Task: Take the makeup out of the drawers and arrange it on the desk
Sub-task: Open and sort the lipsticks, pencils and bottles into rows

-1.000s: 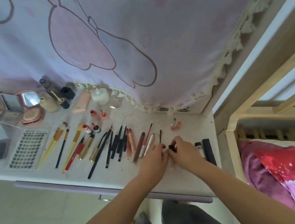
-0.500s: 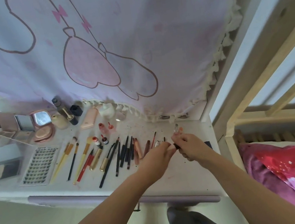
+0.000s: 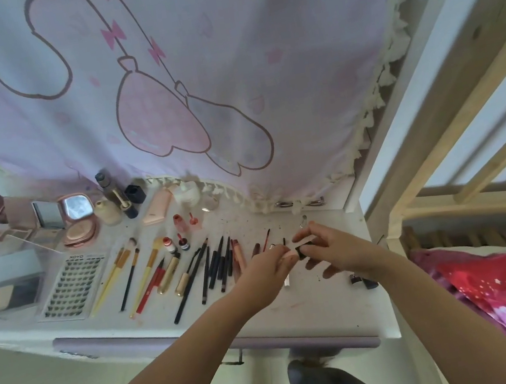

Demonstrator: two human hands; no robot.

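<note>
Both hands are now working higher above the desk (image 3: pixel 315 312) than 1 second ago, when they were down at its surface. The left hand (image 3: pixel 266 271) and right hand (image 3: pixel 338 249) are together pinching a small pale tube with a black end (image 3: pixel 301 248), its long axis running roughly left-right between the fingertips, black end rightward. Left of the grip, pencils and brushes (image 3: pixel 217 265) are lying in a row, pointing toward the curtain (image 3: pixel 223 62) beyond.
</note>
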